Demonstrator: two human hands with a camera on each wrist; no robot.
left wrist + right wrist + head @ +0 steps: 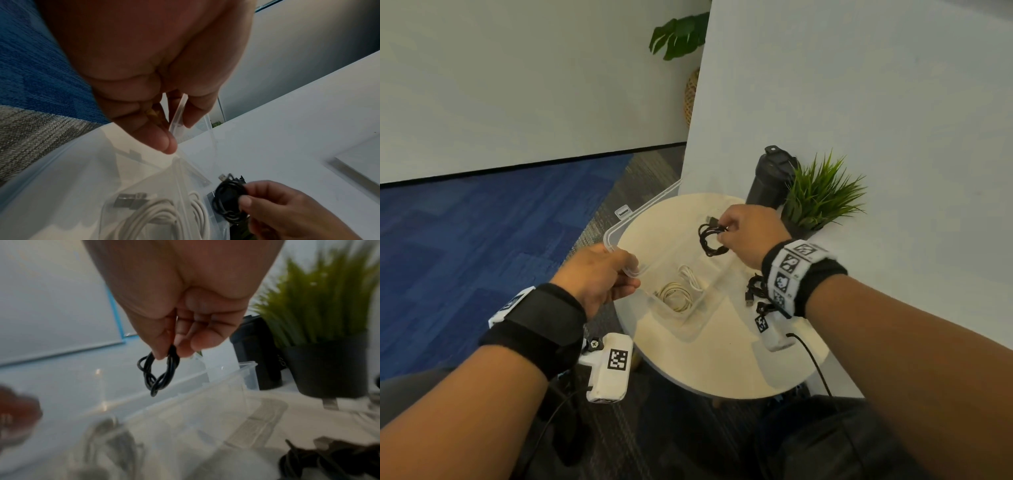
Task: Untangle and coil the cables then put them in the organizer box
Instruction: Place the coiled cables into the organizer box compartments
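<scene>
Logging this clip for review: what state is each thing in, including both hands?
left hand: grips the lid's corner
lid: open, held up
organizer box: open, on the table
white cables: coiled, inside the box
right hand: pinches the black cable coil
black cable coil: coiled, held above the box
loose black cables: on the table beside the box
bottle: upright, lid closed
</scene>
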